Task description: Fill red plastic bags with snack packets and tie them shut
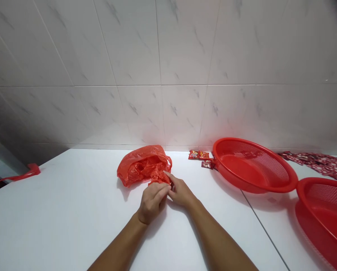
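Observation:
A crumpled red plastic bag (pixel 141 165) lies on the white table (pixel 58 210), straight ahead of me. My left hand (pixel 153 201) and my right hand (pixel 181 192) meet at its near edge. The fingers of both hands close on a gathered fold of the thin plastic (pixel 160 177). The fingertips are partly hidden in the folds. The rest of the bag is bunched up and rests on the tabletop.
Two round red perforated plastic strainers (pixel 242 165) (pixel 323 222) sit at the right, touching rim to rim. Small red sachets (pixel 199 155) lie by the wall, and a long strip of sachets (pixel 318 163) lies far right. A red plastic scrap (pixel 30 171) lies at the left edge, below a white marble-look tiled wall (pixel 157 75).

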`<state>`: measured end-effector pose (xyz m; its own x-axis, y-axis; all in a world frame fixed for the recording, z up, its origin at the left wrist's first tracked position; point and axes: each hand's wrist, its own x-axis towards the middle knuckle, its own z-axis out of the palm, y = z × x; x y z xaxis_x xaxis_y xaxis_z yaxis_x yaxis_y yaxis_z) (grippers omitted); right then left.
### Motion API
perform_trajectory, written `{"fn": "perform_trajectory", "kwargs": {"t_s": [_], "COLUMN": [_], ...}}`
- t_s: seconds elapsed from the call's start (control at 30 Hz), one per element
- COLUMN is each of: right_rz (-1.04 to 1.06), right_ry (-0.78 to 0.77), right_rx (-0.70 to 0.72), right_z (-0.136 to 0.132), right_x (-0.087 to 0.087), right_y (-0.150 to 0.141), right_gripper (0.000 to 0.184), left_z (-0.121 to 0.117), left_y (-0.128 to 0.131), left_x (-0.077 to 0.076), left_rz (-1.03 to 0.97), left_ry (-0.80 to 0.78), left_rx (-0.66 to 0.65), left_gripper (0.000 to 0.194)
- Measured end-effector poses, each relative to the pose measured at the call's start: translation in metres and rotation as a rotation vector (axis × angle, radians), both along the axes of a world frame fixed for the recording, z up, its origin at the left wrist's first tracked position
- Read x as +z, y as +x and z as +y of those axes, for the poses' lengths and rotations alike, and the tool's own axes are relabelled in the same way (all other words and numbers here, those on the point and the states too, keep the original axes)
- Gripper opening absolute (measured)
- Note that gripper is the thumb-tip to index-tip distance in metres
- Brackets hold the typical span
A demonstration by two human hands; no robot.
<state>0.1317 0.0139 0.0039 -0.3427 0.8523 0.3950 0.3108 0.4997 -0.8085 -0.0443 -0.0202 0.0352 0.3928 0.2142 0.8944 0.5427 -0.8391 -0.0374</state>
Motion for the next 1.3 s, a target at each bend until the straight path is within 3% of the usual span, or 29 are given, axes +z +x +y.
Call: {"fn": "perform_trajectory", "kwargs": {"t_s": [0.1,0.17,0.3,0.4,0.53,0.67,0.77,0.87,0.97,1.13,1.3], "right_rz": [0.196,0.291,0.470,0.597,0.669,0.643,0.520,0.282,0.174,0.265,0.509], "right_ry": [-0.012,-0.040,-0.101,-0.131,-0.149,-0.076,0.083,0.225,0.100,-0.088,-0.170], "right_rx": [-0.119,-0.232,-0.448,-0.522,-0.562,-0.632,-0.594,-0.441,-0.334,-0.320,-0.333], "right_z": [0.007,0.013,0.021,0.024,0.028,0.023,0.012,0.005,0.009,0.020,0.019], "right_x": [-0.005,-0.010,-0.016,-0.016,-0.018,-0.015,-0.005,0.002,-0.003,-0.020,-0.016], "right_y": [0.003,0.009,0.023,0.027,0.032,0.038,0.034,0.025,0.022,0.032,0.036], "right_gripper": [0.024,0.007,0.013,0.022,0.020,0.021,0.025,0.035,0.045,0.012,0.013], "left_z": [-0.009,-0.010,-0.001,0.007,0.011,0.006,0.000,-0.006,-0.007,0.006,0.015], "left_y": [0.013,0.017,0.010,0.000,-0.005,-0.003,0.005,0.013,0.015,-0.002,-0.016], "left_x": [0.004,0.004,-0.002,-0.005,-0.005,0.000,0.003,0.005,0.002,-0.005,-0.003], "left_rz": [0.095,0.107,0.087,0.083,0.143,0.308,0.397,0.425,0.406,0.333,0.306], "left_ry": [0.075,0.062,-0.192,-0.397,-0.604,-0.789,-0.815,-0.810,-0.802,-0.825,-0.795], "left_rx": [-0.109,-0.122,0.070,0.246,0.383,0.443,0.432,0.457,0.530,0.805,0.967], "left_gripper": [0.038,0.035,0.008,0.021,0.029,0.025,0.016,0.017,0.038,0.090,0.101]}}
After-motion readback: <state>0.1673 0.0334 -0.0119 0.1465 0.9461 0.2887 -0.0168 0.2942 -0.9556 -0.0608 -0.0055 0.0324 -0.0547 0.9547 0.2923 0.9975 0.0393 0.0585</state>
